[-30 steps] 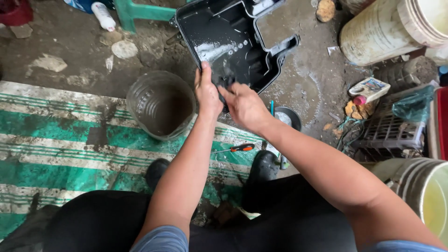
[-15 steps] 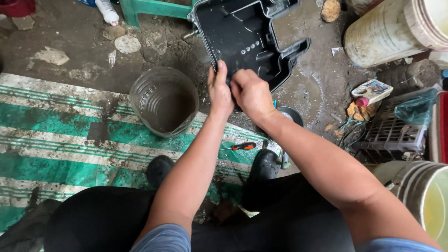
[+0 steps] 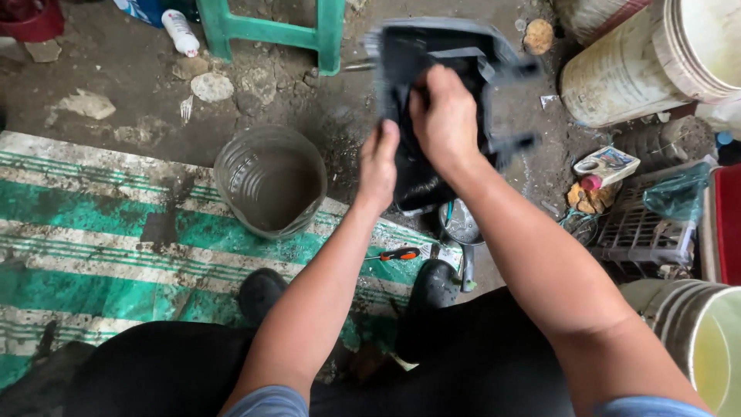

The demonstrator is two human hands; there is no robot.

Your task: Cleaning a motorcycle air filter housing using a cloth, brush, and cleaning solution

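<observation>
Up in the top centre of the frame, the black plastic cover is lifted off the dirt floor and blurred. The right hand is clenched over its middle, knuckles toward us, forearm running down to the lower right. The left hand grasps its lower left edge, fingers curled, arm rising from bottom centre. A murky plastic bucket sits just left.

Clear bucket on green striped mat, screwdriver nr it, green stool & white drum behind.
</observation>
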